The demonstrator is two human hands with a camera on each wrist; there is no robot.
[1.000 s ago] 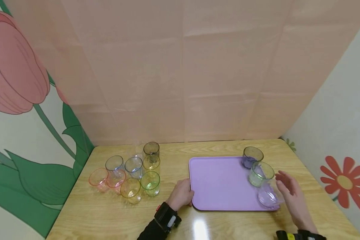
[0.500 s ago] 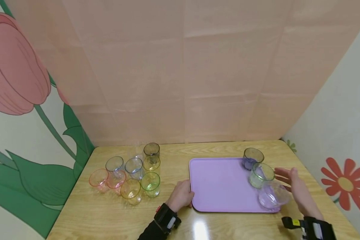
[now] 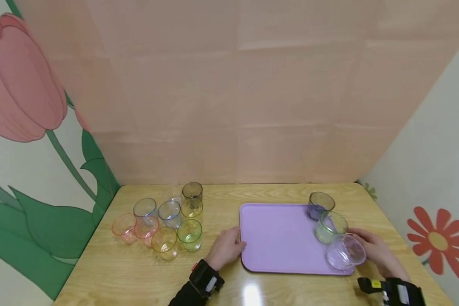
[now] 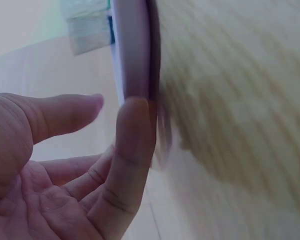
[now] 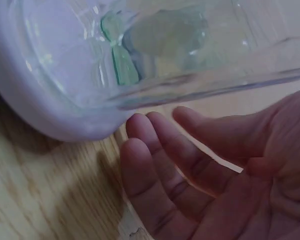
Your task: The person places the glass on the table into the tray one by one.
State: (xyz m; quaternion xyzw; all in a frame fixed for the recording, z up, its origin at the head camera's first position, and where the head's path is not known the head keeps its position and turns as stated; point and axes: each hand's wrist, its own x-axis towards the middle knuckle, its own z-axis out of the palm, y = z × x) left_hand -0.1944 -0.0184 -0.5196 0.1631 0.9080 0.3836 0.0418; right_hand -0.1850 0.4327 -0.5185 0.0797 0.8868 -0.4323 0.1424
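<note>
A purple tray (image 3: 279, 238) lies on the wooden table, with three glasses along its right side. A smoky dark glass (image 3: 321, 202) is farthest back, a pale green glass (image 3: 330, 229) stands in the middle, and a clear glass (image 3: 346, 253) is at the front right corner. My left hand (image 3: 225, 246) is at the tray's left edge. In the left wrist view a finger (image 4: 132, 135) touches the rim, while the thumb stays apart. Beside the clear glass, my right hand (image 3: 375, 250) has its fingertips (image 5: 135, 155) right at the tray's right rim, thumb separate.
Several coloured glasses stand grouped on the left of the table, including a green-rimmed glass (image 3: 190, 233), an amber-rimmed glass (image 3: 165, 242) and a red-rimmed glass (image 3: 124, 229). A pinkish sheet (image 3: 233, 106) hangs behind the table (image 3: 222, 284). Painted walls flank both sides.
My right hand has shifted from beside the glasses, fingers spread, in to the tray's right edge. My left hand stays at the left edge. The head view has tilted slightly.
</note>
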